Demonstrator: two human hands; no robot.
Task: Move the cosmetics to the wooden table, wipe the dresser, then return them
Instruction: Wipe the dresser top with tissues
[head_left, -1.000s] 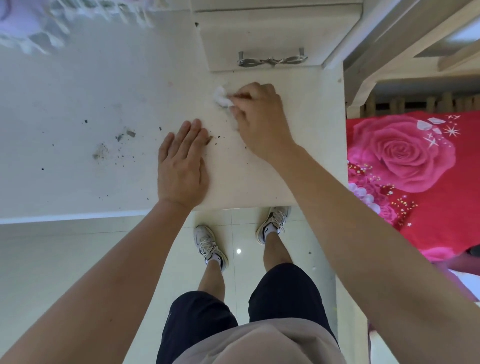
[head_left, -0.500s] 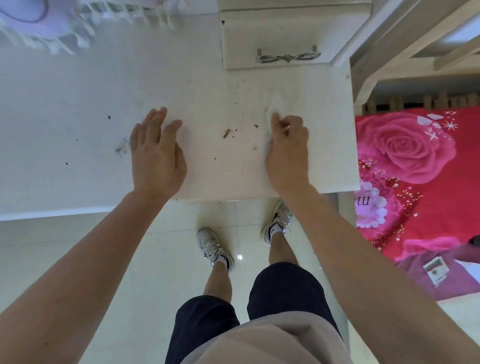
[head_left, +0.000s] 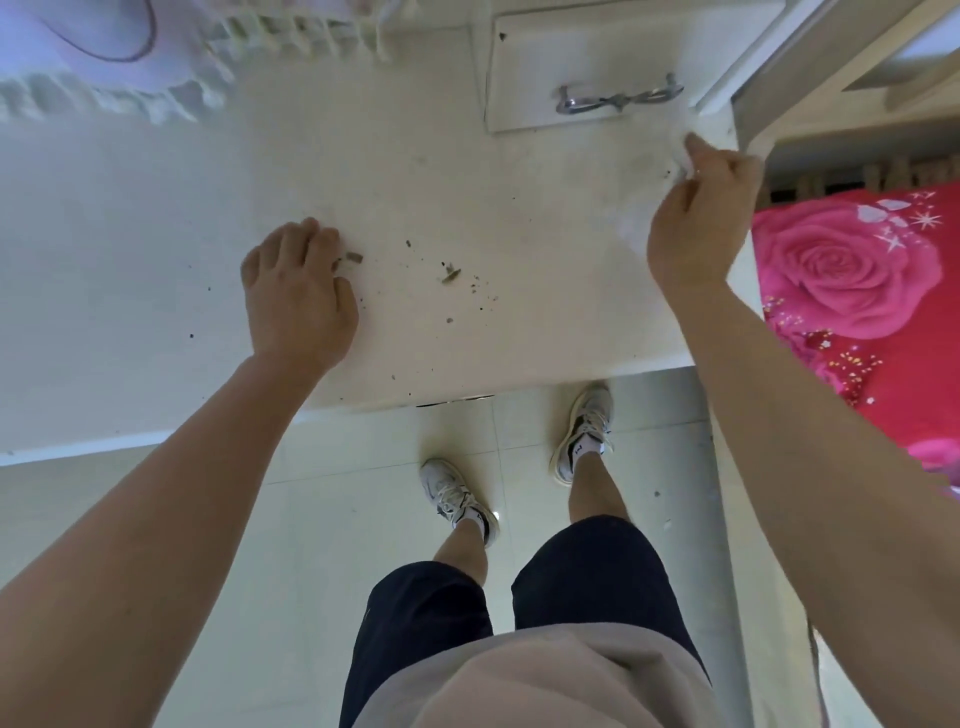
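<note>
The white dresser top (head_left: 467, 182) fills the upper part of the head view, and no cosmetics are in sight. Brown crumbs and scraps (head_left: 451, 273) lie scattered near its middle. My left hand (head_left: 296, 291) rests on the surface with its fingers bent, the fingertips beside a small brown scrap (head_left: 354, 257). At the dresser's right edge, my right hand (head_left: 701, 223) pinches a crumpled white tissue (head_left: 681, 165), mostly hidden by the fingers.
A small raised drawer with a metal handle (head_left: 618, 98) stands at the back right. A lilac fringed cloth (head_left: 104, 52) lies at the back left. A bed with a red rose cover (head_left: 857, 291) adjoins the dresser's right side. Pale tiled floor (head_left: 363, 493) is below.
My right hand has swept the tissue from the middle of the dresser out to the right edge. My left hand has curled its fingers beside the crumbs.
</note>
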